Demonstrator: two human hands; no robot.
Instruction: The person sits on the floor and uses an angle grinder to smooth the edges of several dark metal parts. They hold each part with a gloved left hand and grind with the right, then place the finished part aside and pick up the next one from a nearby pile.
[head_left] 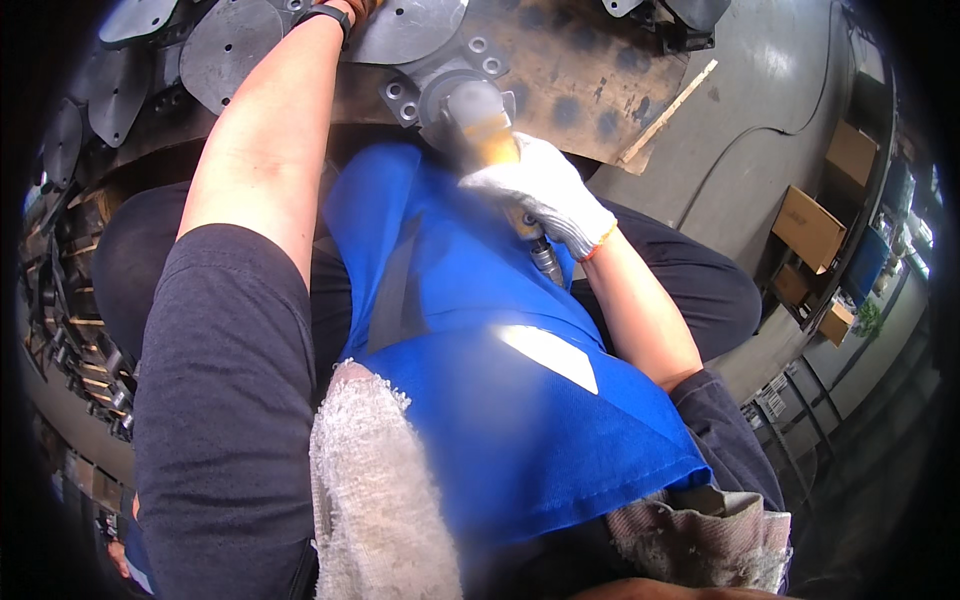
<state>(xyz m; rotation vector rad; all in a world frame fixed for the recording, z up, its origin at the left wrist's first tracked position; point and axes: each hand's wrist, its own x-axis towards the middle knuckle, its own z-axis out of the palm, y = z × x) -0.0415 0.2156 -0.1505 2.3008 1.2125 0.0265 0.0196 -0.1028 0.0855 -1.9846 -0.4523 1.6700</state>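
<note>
My right hand (548,190), in a white knit glove with an orange cuff edge, is wrapped round an air-powered grinder (492,142). The tool has a yellow body, and a metal hose fitting (545,260) sticks out below my hand. Its round head is over a grey metal bracket (484,55) with paired holes; I cannot tell whether they touch. My left arm reaches to the top edge, a dark band at its wrist. Only a sliver of my left hand (360,6) shows, in an orange-brown glove, beside a rounded grey metal plate (410,28). Its fingers are out of view.
More plates (230,55) with brackets lie along the left of a stained brown worktop (560,75). A wooden strip (668,117) lies at its right edge. A blue apron (470,270) covers my lap. Cardboard boxes (808,228) and a floor cable (740,137) are at right.
</note>
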